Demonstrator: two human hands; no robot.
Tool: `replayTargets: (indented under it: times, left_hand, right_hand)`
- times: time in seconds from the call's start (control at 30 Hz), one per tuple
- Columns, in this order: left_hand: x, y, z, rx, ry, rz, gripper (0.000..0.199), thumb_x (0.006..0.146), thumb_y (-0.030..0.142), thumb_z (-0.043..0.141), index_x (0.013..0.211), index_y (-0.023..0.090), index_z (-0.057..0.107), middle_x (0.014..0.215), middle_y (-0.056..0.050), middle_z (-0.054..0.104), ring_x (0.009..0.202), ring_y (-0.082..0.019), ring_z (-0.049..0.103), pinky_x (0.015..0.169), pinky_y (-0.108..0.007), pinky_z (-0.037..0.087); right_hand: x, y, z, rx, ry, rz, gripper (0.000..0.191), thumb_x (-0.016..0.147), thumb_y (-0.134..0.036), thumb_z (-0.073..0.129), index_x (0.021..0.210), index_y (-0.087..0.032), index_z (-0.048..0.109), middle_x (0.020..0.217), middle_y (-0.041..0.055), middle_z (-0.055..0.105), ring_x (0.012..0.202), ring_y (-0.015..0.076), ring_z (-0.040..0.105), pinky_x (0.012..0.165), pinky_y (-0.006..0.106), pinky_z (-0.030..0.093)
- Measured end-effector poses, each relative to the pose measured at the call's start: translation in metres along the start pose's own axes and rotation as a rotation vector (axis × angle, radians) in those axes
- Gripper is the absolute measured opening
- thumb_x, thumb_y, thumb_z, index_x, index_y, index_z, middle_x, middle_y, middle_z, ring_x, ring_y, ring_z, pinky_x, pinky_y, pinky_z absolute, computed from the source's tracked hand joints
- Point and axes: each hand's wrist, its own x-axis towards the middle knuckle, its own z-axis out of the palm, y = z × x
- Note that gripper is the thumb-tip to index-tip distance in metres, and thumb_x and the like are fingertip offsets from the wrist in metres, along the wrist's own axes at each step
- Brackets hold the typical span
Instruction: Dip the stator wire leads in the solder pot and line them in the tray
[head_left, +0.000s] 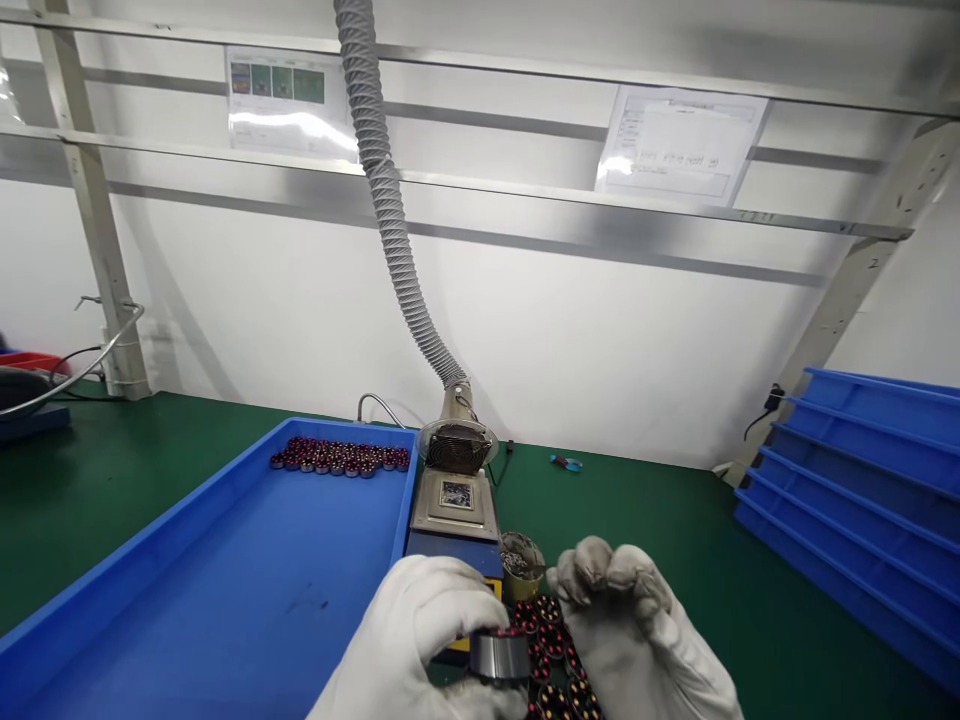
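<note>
My left hand (420, 640), in a white glove, grips a round dark metal part (499, 656) with a red-dotted top between thumb and fingers. To its right is my right hand (630, 620), also gloved, with its fingers curled together; whether they hold anything is hidden. Several round parts with red and yellow dots (551, 640) lie on the green table between my hands. Just beyond my hands stands a solder pot (456, 500) with a metal top and a blue body. A small tin (521, 560) with grey scraps sits beside it.
A large blue tray (247, 590) on the left holds rows of round parts (337, 456) at its far end. A grey hose (390, 210) hangs over the pot. Blue trays (862, 500) are stacked on the right. Small blue-handled cutters (566, 463) lie farther back.
</note>
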Motion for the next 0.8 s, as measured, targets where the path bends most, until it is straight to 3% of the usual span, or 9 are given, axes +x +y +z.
replayTargets:
  times: [0.1, 0.2, 0.3, 0.37, 0.5, 0.63, 0.73, 0.8]
  left_hand:
    - [-0.001, -0.001, -0.006, 0.146, 0.01, 0.07, 0.01, 0.082, 0.027, 0.059, 0.09, 0.021, 0.057, 0.084, -0.001, 0.07, 0.081, -0.016, 0.065, 0.07, -0.026, 0.053]
    - [-0.004, -0.004, -0.009, 0.325, -0.023, 0.115, 0.024, 0.076, 0.013, 0.056, 0.099, 0.019, 0.053, 0.094, -0.003, 0.069, 0.094, -0.02, 0.062, 0.08, -0.032, 0.049]
    - [-0.006, -0.006, -0.006, 0.425, 0.038, 0.127, 0.029, 0.074, 0.009, 0.05, 0.102, 0.019, 0.052, 0.096, -0.004, 0.069, 0.096, -0.022, 0.06, 0.08, -0.036, 0.048]
    - [-0.006, -0.007, -0.004, 0.39, 0.061, 0.087, 0.035, 0.073, 0.007, 0.047, 0.105, 0.02, 0.051, 0.095, -0.004, 0.068, 0.09, -0.02, 0.062, 0.075, -0.034, 0.05]
    - [-0.002, -0.006, -0.006, 0.191, -0.004, -0.043, 0.038, 0.077, 0.011, 0.052, 0.112, 0.026, 0.05, 0.099, -0.003, 0.066, 0.084, -0.017, 0.063, 0.071, -0.028, 0.053]
    - [0.004, -0.005, -0.012, 0.016, 0.03, 0.002, 0.015, 0.089, 0.032, 0.052, 0.102, 0.025, 0.058, 0.088, -0.004, 0.066, 0.077, -0.016, 0.064, 0.068, -0.025, 0.052]
    - [0.005, -0.007, -0.011, -0.084, 0.065, 0.013, 0.023, 0.092, 0.037, 0.047, 0.09, 0.022, 0.064, 0.084, -0.006, 0.067, 0.081, -0.019, 0.064, 0.072, -0.027, 0.051]
    - [0.004, -0.011, -0.009, -0.193, 0.112, -0.068, 0.033, 0.091, 0.043, 0.047, 0.077, 0.021, 0.067, 0.078, -0.006, 0.069, 0.08, -0.019, 0.064, 0.075, -0.028, 0.052]
  right_hand:
    - [-0.003, 0.009, 0.005, -0.131, 0.003, 0.02, 0.018, 0.059, -0.042, 0.078, 0.069, -0.027, 0.072, 0.07, 0.0049, 0.067, 0.068, 0.0202, 0.062, 0.067, 0.034, 0.05]
    - [-0.008, 0.028, 0.019, -0.153, -0.031, 0.16, 0.035, 0.057, -0.041, 0.08, 0.086, -0.025, 0.07, 0.087, 0.0071, 0.071, 0.082, 0.0237, 0.065, 0.077, 0.035, 0.051]
    - [-0.009, 0.045, 0.029, -0.095, -0.127, 0.311, 0.039, 0.056, -0.043, 0.08, 0.089, -0.023, 0.069, 0.094, 0.0082, 0.071, 0.093, 0.027, 0.064, 0.086, 0.04, 0.048]
    - [-0.006, 0.05, 0.027, -0.062, -0.182, 0.356, 0.034, 0.06, -0.044, 0.077, 0.087, -0.025, 0.07, 0.089, 0.0073, 0.071, 0.092, 0.0274, 0.065, 0.088, 0.042, 0.048]
    - [-0.003, 0.052, 0.012, -0.033, -0.204, 0.373, 0.027, 0.067, -0.051, 0.069, 0.078, -0.027, 0.072, 0.073, 0.0058, 0.07, 0.081, 0.0267, 0.067, 0.077, 0.043, 0.052]
    - [-0.004, 0.053, 0.0, -0.031, -0.238, 0.374, 0.025, 0.069, -0.048, 0.067, 0.083, -0.027, 0.072, 0.071, 0.0054, 0.07, 0.075, 0.0249, 0.067, 0.069, 0.041, 0.054]
    - [-0.005, 0.06, -0.001, -0.045, -0.272, 0.371, 0.028, 0.067, -0.046, 0.07, 0.085, -0.025, 0.072, 0.073, 0.0067, 0.071, 0.074, 0.0254, 0.067, 0.067, 0.041, 0.054]
    - [-0.006, 0.066, 0.0, -0.054, -0.291, 0.372, 0.03, 0.066, -0.045, 0.071, 0.087, -0.024, 0.072, 0.076, 0.0074, 0.071, 0.075, 0.026, 0.067, 0.067, 0.042, 0.054]
